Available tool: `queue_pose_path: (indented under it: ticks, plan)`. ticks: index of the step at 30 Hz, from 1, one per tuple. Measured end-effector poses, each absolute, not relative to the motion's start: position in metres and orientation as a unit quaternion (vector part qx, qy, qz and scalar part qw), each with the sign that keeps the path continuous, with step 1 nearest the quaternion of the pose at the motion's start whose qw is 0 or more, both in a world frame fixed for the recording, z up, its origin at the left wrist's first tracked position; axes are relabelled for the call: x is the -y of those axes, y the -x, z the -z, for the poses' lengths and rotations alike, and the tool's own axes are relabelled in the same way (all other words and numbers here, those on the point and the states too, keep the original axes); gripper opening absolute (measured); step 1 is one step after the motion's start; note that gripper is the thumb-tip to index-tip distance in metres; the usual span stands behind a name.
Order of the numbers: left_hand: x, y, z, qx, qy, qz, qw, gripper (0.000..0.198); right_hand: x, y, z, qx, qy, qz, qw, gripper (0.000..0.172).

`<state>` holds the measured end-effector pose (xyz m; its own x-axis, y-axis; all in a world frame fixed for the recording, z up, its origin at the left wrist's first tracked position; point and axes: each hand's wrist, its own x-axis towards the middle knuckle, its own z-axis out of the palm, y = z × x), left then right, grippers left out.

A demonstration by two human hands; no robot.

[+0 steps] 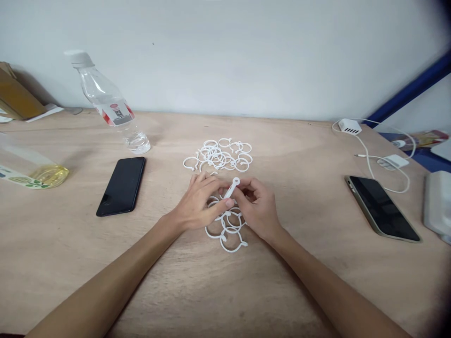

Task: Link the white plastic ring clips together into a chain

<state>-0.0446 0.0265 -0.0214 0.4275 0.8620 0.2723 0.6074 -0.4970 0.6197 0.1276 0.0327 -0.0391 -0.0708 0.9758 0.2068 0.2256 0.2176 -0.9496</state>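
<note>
My left hand (199, 202) and my right hand (259, 206) meet at the middle of the wooden table (299, 150), fingers pinched together on one white plastic ring (232, 187) held edge-on between them. Under and just behind the hands lies a linked cluster of white rings (229, 230). A loose pile of several white rings (220, 156) lies a little farther back, apart from the hands.
A clear water bottle (109, 105) stands back left, with a black phone (122, 185) lying in front of it. A yellowish bottle (31, 171) lies at the left edge. On the right are a second phone (382, 208), white chargers with cable (373, 150), and a white box (439, 204).
</note>
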Motion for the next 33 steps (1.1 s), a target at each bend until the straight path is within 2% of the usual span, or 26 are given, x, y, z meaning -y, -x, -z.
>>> queue_pose_path:
  ticks: [6,13,18,20,33]
  plan:
    - [-0.027,0.043,0.021,-0.465,-0.773,-0.345,0.261,0.033,-0.036,-0.128,0.039,0.631,0.483,-0.411,0.447,0.015]
    - [-0.028,0.046,0.021,-0.473,-0.740,-0.378,0.295,0.037,-0.038,-0.130,0.034,0.616,0.483,-0.434,0.445,0.016]
    - [-0.032,0.050,0.019,-0.459,-0.723,-0.364,0.365,0.035,-0.040,-0.131,0.025,0.562,0.466,-0.493,0.473,0.018]
    - [-0.033,0.051,0.017,-0.449,-0.722,-0.361,0.383,0.034,-0.040,-0.131,0.024,0.559,0.455,-0.503,0.477,0.025]
    - [-0.035,0.052,0.015,-0.453,-0.704,-0.346,0.424,0.034,-0.041,-0.132,0.026,0.496,0.447,-0.605,0.434,0.029]
